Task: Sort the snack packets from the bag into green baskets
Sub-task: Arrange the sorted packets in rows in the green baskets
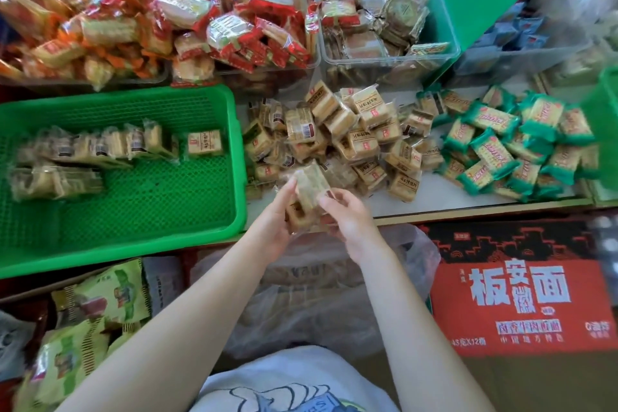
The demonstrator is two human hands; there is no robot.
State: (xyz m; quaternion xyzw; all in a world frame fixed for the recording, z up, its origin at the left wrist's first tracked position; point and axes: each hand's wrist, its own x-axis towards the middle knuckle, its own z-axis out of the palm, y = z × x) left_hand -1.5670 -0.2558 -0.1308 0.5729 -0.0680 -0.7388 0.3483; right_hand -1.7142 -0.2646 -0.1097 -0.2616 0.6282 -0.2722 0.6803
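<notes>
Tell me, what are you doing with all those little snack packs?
A person is sorting snacks. Both hands, the left hand and the right hand, hold a small stack of tan packets above the counter edge. To the left, a green basket already has some tan packets lined up inside. A loose pile of tan packets waits on the counter, with green-wrapped packets beside it. A clear plastic bag sits below the hands.

Single head cam, wide-angle, looking steeply down and forward; close over both hands, green basket (214, 104) left of the grip.
</notes>
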